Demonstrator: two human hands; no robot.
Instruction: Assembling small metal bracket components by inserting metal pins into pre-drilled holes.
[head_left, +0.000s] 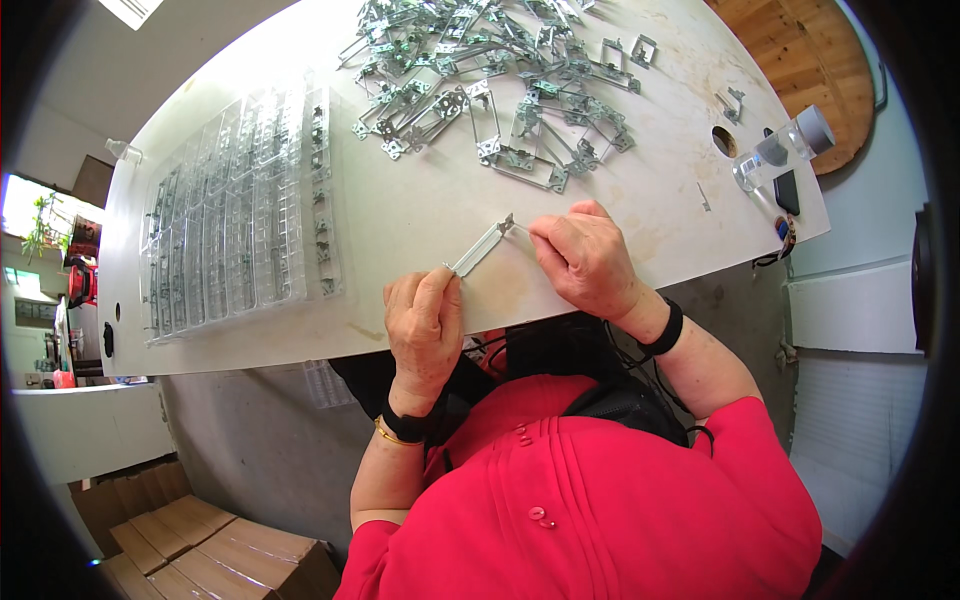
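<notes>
Close to the table's near edge, my left hand (pixel 425 322) is closed on one end of a narrow metal bracket (pixel 482 250), which slants up and to the right. My right hand (pixel 590 258) is pinched just right of the bracket's far end. Something thin and pale seems to run from that end to my right fingertips, too small to make out. Beyond both hands lies a loose heap of similar metal brackets (pixel 490 150), several of them open rectangular frames.
Left on the white table (pixel 390 225) stand clear plastic trays (pixel 235 210) holding rows of metal parts. At the right are a clear bottle (pixel 780 150), a dark phone (pixel 787 192) and a hole (pixel 723 141) in the tabletop. Cardboard boxes (pixel 215 560) sit on the floor, lower left.
</notes>
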